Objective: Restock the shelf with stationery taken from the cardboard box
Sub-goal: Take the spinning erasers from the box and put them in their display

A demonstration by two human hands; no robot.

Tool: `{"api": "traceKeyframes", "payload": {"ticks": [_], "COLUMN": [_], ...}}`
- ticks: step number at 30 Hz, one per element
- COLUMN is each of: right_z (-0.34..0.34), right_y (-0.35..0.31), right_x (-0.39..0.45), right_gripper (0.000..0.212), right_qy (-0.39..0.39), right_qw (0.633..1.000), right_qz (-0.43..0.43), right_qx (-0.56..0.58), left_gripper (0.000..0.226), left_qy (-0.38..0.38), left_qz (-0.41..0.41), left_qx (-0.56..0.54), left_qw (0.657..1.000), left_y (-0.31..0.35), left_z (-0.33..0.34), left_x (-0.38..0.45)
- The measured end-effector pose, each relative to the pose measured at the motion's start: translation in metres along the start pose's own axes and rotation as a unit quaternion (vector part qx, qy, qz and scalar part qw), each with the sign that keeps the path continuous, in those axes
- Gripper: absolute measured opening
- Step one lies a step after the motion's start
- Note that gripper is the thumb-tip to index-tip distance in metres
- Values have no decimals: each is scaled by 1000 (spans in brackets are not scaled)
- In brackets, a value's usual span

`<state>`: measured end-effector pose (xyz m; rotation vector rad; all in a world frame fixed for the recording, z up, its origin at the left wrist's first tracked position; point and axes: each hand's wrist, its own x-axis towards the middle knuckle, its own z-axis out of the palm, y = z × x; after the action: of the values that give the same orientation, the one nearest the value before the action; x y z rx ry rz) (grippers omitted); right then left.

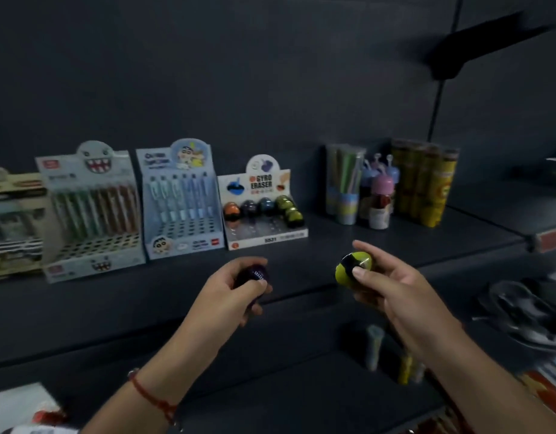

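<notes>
We hold one eraser in each of our hands, the left hand (239, 285) curled around a dark purple eraser (255, 275) and the right hand (386, 285) pinching a yellow eraser (348, 270), both just before the shelf (348, 242), probably to fill the half-empty eraser tray (265, 236) standing there.
</notes>
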<state>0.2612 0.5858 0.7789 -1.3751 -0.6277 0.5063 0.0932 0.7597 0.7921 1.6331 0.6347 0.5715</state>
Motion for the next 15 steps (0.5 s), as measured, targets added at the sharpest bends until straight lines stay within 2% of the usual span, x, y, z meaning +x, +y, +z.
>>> {"api": "traceKeyframes", "payload": {"ticks": [4, 11, 15], "right_z": [8, 12, 16], "right_y": [-8, -18, -16], "right_x": [64, 170, 220], "right_gripper": [34, 31, 29], "right_qy": [-22, -72, -67], "right_qw": [999, 989, 985], "right_qz": [-35, -98, -117], "right_qx": [-23, -79, -108], "left_gripper": [25, 26, 26], "left_qy": [31, 41, 43], "left_qz": [32, 45, 59], "left_qx": [99, 174, 222], "left_qw": [994, 983, 972], "left_y": [5, 4, 7], "left_z": [-12, -16, -19], "left_x": [44, 99, 129]}}
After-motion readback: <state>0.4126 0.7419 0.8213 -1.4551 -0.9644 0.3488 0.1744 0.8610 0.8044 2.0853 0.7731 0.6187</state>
